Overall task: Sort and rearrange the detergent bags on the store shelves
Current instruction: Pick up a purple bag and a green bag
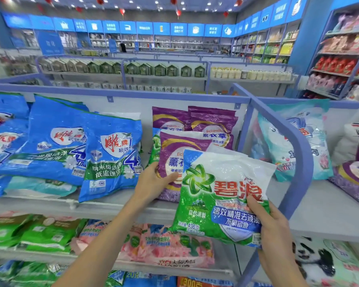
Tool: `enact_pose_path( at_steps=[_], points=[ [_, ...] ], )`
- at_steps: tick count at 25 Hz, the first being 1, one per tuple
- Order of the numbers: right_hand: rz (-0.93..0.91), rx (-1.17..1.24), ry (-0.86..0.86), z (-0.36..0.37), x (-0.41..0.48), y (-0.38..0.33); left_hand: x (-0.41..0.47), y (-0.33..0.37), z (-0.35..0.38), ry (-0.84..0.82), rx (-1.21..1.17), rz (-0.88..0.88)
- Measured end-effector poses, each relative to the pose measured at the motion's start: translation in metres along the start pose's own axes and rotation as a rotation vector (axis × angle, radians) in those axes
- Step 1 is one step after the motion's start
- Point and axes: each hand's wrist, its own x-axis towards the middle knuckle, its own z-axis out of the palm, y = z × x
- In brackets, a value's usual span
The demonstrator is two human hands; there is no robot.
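My right hand (275, 230) grips the lower right corner of a green and white detergent bag (220, 195), held in the air before the top shelf (116, 206). My left hand (153, 183) clasps the lower left edge of a purple detergent bag (174, 154) that leans upright on that shelf. Two more purple bags (211, 125) stand behind it. A green bag's edge (155, 148) peeks out left of the purple one. Blue detergent bags (110, 154) fill the shelf's left part.
A blue rounded shelf-end frame (298, 146) stands right of my hands, with pale teal bags (294, 141) beyond it. The lower shelf holds green bags (39, 233) and pink bags (166, 245). Other store shelves (124, 71) run behind.
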Motion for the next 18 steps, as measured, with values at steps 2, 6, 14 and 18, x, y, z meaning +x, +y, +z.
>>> enact_pose_path(
  at_steps=[2,6,14,18],
  points=[
    [0.002,-0.019,-0.024,0.015,0.016,0.003,-0.006,-0.006,-0.006,-0.009,-0.014,0.011],
    [-0.07,-0.08,-0.071,0.077,0.051,0.011,-0.028,-0.027,-0.031,0.028,0.131,-0.02],
    [-0.043,-0.243,-0.232,0.229,0.101,0.046,-0.048,-0.046,-0.059,0.041,0.373,0.143],
    [-0.195,-0.73,-0.137,0.231,0.12,0.073,-0.047,-0.056,-0.071,0.026,0.404,0.203]
  ],
)
